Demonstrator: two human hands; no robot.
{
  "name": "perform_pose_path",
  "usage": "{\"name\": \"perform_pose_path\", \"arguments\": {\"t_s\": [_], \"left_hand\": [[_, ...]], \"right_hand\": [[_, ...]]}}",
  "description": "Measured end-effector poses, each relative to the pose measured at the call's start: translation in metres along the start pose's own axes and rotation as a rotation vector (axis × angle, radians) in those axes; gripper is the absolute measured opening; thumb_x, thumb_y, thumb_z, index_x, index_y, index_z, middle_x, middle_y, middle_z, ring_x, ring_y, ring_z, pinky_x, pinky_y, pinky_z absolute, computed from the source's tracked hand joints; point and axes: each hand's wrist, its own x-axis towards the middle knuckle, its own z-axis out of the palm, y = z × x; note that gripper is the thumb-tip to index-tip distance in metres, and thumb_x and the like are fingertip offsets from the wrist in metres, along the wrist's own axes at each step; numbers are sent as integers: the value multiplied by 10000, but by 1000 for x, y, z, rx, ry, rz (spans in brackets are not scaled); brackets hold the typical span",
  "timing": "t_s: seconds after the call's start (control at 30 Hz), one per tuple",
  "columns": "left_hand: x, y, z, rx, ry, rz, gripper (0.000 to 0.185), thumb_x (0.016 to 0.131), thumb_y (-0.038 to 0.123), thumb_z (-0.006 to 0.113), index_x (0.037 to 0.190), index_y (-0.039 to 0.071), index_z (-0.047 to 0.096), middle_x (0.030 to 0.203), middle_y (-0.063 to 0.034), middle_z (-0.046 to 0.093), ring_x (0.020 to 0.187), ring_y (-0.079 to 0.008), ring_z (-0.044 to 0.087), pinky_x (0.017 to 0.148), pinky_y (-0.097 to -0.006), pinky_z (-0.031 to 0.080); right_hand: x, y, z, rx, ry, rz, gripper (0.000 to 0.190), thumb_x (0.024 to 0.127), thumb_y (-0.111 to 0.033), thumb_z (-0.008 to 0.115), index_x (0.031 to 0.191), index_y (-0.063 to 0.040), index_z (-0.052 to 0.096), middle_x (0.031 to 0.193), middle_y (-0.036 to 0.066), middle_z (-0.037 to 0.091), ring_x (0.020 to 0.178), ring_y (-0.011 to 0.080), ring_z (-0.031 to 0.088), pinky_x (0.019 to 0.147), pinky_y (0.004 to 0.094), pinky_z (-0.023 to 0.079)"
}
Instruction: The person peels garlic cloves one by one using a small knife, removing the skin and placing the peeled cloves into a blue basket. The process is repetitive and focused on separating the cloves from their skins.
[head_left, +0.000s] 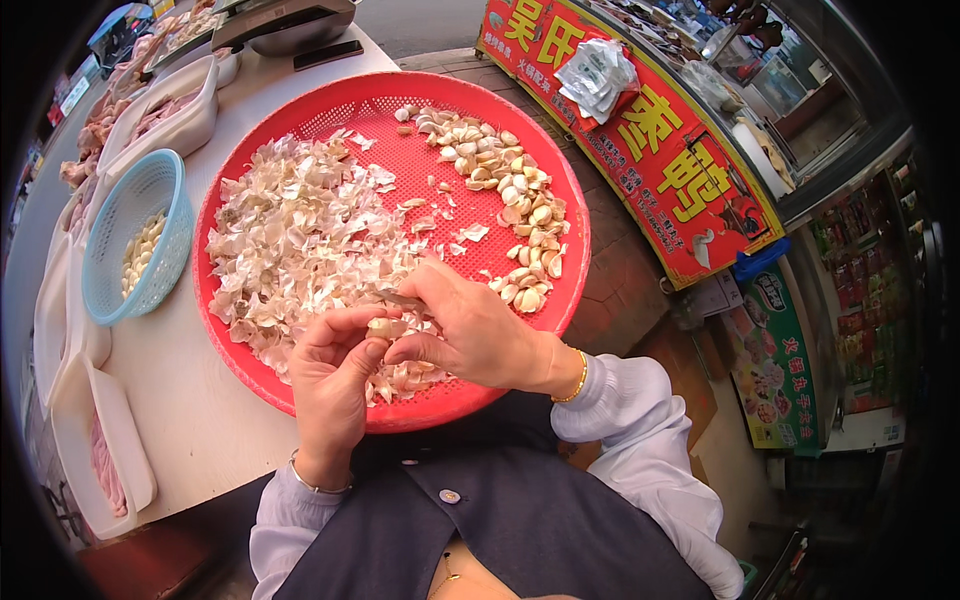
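Note:
A garlic clove (385, 328) is pinched between the thumb and fingers of my left hand (334, 367). My right hand (469, 326) meets it from the right, gripping a small metal blade (400, 298), mostly hidden by the fingers, with its thumb near the clove. Both hands are over the near part of a round red plastic sieve tray (574, 225). Papery garlic skins (300, 225) are heaped on the tray's left side. Unpeeled garlic cloves (525, 199) curve along its right side. Peeled cloves (142, 251) lie inside a light-blue plastic basket (176, 225) left of the tray.
White plastic bins (112, 450) holding raw meat line the left of the white table (195, 420). At the back are a scale (285, 22) and a dark phone (328, 55). A stall with a red banner (637, 142) and plastic bags (598, 79) stands at right.

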Motion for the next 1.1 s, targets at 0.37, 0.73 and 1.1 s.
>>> {"name": "perform_pose_path", "arguments": {"t_s": [0.37, 0.73, 1.1], "left_hand": [[1, -9, -13, -295, -103, -215, 274, 980, 38, 613, 1241, -48, 619, 1128, -127, 700, 992, -158, 674, 858, -280, 541], [0, -2, -7, -444, -109, -354, 257, 988, 105, 630, 1215, -17, 637, 1044, -55, 691, 868, -107, 641, 743, -241, 533], [2, 6, -5, -468, -13, -299, 336, 982, 77, 628, 1310, 16, 591, 1035, -39, 673, 897, -97, 621, 822, -251, 521]], "right_hand": [[-2, -2, -2, -54, -91, 4, 339, 838, -242, 778, 993, -30, 565, 882, 145, 573, 783, 360, 614, 639, 431, 499], [1, -5, -8, -443, -87, -216, 311, 845, -294, 740, 798, -80, 519, 723, 69, 485, 594, 234, 572, 476, 374, 451], [1, -10, -9, -225, -37, -92, 184, 877, -73, 720, 904, -28, 543, 748, 118, 510, 574, 276, 537, 480, 375, 403]]}}
